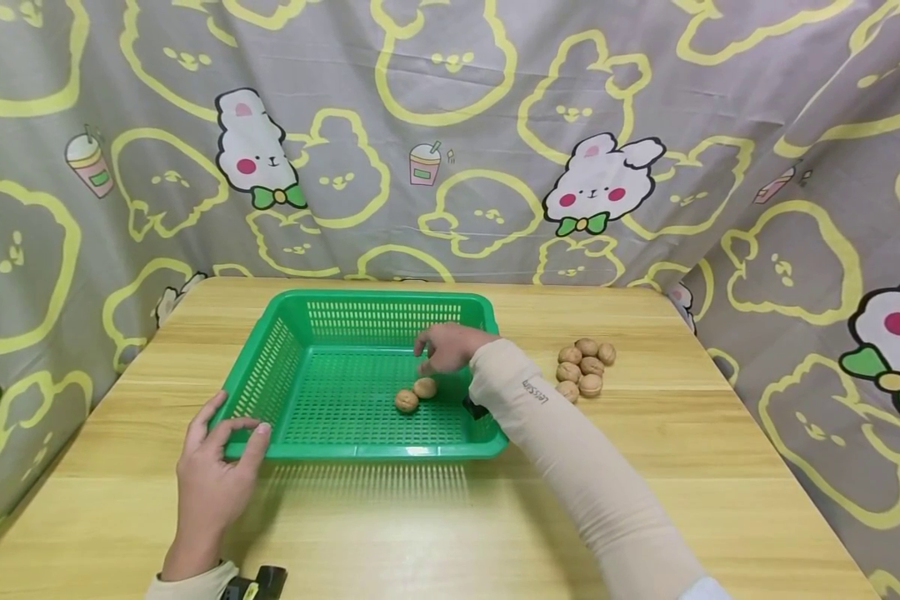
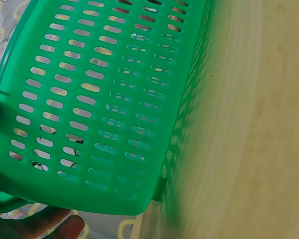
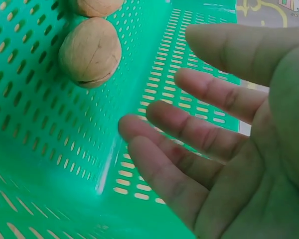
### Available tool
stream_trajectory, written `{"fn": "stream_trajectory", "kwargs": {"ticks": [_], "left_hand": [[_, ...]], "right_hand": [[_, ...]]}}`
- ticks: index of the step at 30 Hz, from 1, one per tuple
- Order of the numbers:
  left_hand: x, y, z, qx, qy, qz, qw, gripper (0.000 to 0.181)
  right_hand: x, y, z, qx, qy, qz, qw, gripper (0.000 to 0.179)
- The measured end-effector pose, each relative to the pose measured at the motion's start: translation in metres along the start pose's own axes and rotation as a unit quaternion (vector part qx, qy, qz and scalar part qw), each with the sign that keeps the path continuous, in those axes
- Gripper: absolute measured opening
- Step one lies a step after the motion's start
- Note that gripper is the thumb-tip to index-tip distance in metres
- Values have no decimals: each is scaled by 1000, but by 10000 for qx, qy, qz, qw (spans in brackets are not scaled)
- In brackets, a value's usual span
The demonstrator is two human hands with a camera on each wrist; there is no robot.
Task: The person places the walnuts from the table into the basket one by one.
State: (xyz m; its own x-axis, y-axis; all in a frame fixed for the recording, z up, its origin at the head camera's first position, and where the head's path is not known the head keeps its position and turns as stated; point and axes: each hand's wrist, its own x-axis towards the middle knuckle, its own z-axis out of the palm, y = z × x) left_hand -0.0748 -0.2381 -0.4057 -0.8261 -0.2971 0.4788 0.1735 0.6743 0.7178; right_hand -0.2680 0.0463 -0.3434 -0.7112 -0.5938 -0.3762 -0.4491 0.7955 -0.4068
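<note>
A green plastic basket (image 1: pixel 375 451) with slotted walls stands on the table. My left hand (image 1: pixel 217 475) holds its near left corner, thumb and index finger bent at the rim. In the left wrist view, two of that hand's fingertips (image 2: pixel 70 227) show beside the corner. Inside the basket lie two walnuts (image 1: pixel 407 401), close together on the mesh floor. My right hand (image 1: pixel 450 347) hangs over them within the basket's right half, fingers spread and relaxed, nothing in it. The right wrist view shows a walnut (image 3: pixel 91 52) apart from those fingers.
To the right of the basket, several more walnuts (image 1: pixel 591 367) sit in a loose cluster on the wooden table (image 1: pixel 645 467). The right forearm passes between them and the basket's near right corner. A patterned grey curtain (image 1: pixel 487 108) hangs behind the table and along its sides.
</note>
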Motion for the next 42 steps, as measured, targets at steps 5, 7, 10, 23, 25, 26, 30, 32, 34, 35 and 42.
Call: {"fn": "stream_trajectory", "kwargs": {"ticks": [5, 7, 10, 23, 25, 26, 30, 32, 34, 35, 42], "left_hand": [[0, 0, 1, -8, -13, -43, 10000, 17], [0, 0, 1, -1, -27, -71, 10000, 17], [0, -1, 0, 5, -45, -101, 9999, 16], [0, 1, 0, -42, -50, -136, 9999, 16], [0, 1, 0, -57, -52, -147, 9999, 16], [0, 0, 0, -62, -56, -153, 9998, 16], [-1, 0, 0, -62, -91, -210, 9997, 16], [-1, -1, 0, -48, -105, -232, 9997, 16], [-2, -1, 0, -36, -109, -242, 9996, 17], [-2, -1, 0, -32, -106, -235, 9997, 17], [0, 0, 0, -16, -59, -123, 9999, 16]], "right_hand": [[-2, 1, -3, 212, 208, -200, 9994, 39], [-4, 1, -5, 253, 302, -279, 9988, 38], [-7, 0, -10, 326, 483, -397, 9975, 35], [-28, 4, -37, 944, 1567, -635, 9811, 35], [-33, 5, -39, 1056, 1734, -608, 9773, 33], [-36, 6, -40, 1112, 1825, -611, 9750, 32], [-45, 13, -44, 1384, 2099, -536, 9664, 28], [-49, 18, -46, 1502, 2212, -514, 9622, 27], [-52, 25, -47, 1559, 2316, -490, 9590, 27], [-54, 28, -48, 1564, 2366, -477, 9578, 27], [-66, 55, -52, 1471, 2539, -275, 9556, 29]]}}
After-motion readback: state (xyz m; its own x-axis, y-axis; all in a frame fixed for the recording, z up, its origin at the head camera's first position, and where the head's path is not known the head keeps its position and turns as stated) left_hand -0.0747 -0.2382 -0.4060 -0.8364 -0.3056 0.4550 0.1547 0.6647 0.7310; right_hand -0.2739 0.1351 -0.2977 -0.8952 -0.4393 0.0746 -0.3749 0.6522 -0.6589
